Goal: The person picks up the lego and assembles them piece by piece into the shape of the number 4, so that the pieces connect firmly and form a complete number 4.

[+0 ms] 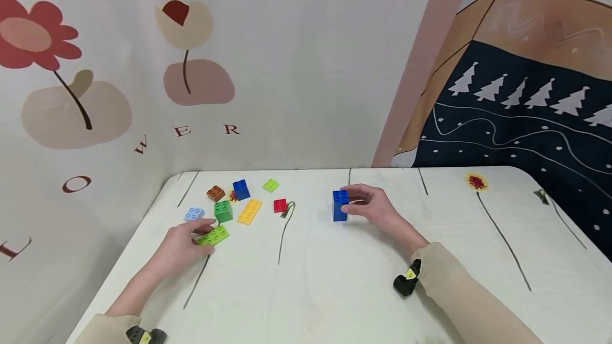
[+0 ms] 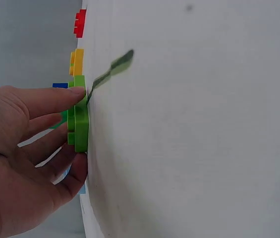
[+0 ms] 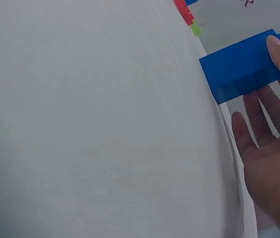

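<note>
Thumb and fingers of the left hand (image 1: 179, 248) pinch a long lime green brick (image 1: 213, 235) at the table's left; in the left wrist view the hand (image 2: 35, 134) has that brick (image 2: 82, 119) between thumb and fingers, low at the tabletop. The right hand (image 1: 377, 207) holds a blue block (image 1: 340, 207) upright at mid-table. A seam across the block (image 3: 241, 64) in the right wrist view suggests two stacked bricks; the right hand's (image 3: 273, 134) thumb lies on its near face, other fingers behind and below.
Beyond the left hand lie a green brick (image 1: 223, 211), a light blue one (image 1: 194, 214), a brown one (image 1: 215, 193), a blue one (image 1: 241, 189) and a yellow one (image 1: 249, 211). A red brick (image 1: 280, 205) and a small lime one (image 1: 270, 185) lie farther right.
</note>
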Demonstrator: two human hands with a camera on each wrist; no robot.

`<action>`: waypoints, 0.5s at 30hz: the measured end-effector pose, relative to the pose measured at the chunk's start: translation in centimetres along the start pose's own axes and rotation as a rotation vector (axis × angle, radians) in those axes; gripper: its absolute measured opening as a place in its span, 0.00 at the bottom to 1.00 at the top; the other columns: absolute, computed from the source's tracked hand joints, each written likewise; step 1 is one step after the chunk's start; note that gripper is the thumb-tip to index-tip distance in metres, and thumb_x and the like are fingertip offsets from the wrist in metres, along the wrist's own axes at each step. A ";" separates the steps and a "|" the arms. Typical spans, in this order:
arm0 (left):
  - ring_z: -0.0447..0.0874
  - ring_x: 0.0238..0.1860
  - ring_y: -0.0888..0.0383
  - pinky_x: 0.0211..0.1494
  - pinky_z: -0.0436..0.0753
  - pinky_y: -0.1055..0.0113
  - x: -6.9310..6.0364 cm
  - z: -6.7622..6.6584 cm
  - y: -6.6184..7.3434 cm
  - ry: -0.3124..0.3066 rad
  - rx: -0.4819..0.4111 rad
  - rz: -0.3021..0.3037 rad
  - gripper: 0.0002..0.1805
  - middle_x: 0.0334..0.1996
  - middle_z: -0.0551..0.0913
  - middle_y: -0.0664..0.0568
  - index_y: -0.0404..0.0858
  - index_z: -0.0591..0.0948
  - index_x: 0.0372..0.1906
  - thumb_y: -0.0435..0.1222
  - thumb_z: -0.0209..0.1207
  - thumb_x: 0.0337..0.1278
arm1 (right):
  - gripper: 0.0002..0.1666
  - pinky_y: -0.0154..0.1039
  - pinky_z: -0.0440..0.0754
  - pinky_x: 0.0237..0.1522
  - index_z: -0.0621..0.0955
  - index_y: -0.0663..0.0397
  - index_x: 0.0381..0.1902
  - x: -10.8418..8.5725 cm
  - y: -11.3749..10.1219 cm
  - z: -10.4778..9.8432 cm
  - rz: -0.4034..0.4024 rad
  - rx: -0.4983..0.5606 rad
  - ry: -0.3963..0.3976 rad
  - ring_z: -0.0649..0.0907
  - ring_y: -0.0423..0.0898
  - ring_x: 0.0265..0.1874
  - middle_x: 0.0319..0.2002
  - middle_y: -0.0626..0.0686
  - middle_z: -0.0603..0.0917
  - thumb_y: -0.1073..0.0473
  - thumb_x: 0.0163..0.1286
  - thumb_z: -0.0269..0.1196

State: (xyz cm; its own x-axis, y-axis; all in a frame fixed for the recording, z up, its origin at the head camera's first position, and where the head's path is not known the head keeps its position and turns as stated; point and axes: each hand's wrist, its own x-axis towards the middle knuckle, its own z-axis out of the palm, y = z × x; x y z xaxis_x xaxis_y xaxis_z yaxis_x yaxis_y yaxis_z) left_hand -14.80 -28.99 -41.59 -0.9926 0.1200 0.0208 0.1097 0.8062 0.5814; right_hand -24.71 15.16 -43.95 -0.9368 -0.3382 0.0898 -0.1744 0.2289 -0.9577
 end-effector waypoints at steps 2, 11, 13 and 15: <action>0.83 0.51 0.40 0.49 0.85 0.48 -0.1 0.0 0.0 0.000 0.005 0.003 0.32 0.52 0.85 0.36 0.25 0.78 0.62 0.27 0.74 0.50 | 0.29 0.47 0.81 0.59 0.80 0.60 0.65 0.0 -0.1 0.1 -0.001 0.003 -0.004 0.82 0.56 0.56 0.57 0.60 0.84 0.62 0.67 0.73; 0.85 0.48 0.41 0.46 0.86 0.51 0.1 -0.1 -0.2 0.011 0.023 0.041 0.23 0.51 0.85 0.35 0.27 0.85 0.54 0.26 0.73 0.50 | 0.27 0.46 0.84 0.54 0.82 0.59 0.62 0.2 -0.2 0.4 0.063 -0.032 0.014 0.84 0.56 0.52 0.53 0.59 0.86 0.61 0.66 0.73; 0.84 0.48 0.42 0.47 0.86 0.50 0.1 -0.1 -0.2 0.005 0.025 0.040 0.22 0.51 0.85 0.36 0.27 0.85 0.54 0.26 0.72 0.51 | 0.26 0.45 0.84 0.54 0.83 0.59 0.61 0.2 -0.2 0.4 0.073 -0.039 0.019 0.84 0.56 0.52 0.53 0.59 0.86 0.60 0.66 0.73; 0.84 0.48 0.41 0.47 0.85 0.49 0.1 -0.1 -0.1 -0.005 0.023 0.036 0.22 0.51 0.85 0.35 0.26 0.84 0.55 0.25 0.71 0.52 | 0.26 0.45 0.84 0.54 0.82 0.60 0.61 0.3 -0.2 0.4 0.081 -0.041 0.018 0.84 0.56 0.52 0.53 0.59 0.86 0.60 0.66 0.73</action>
State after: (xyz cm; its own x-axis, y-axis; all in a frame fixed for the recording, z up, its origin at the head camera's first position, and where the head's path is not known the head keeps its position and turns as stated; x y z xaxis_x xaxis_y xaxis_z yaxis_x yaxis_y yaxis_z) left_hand -14.90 -29.08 -41.58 -0.9876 0.1521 0.0377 0.1469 0.8144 0.5613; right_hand -24.79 14.63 -43.84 -0.9536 -0.3006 0.0182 -0.1103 0.2925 -0.9499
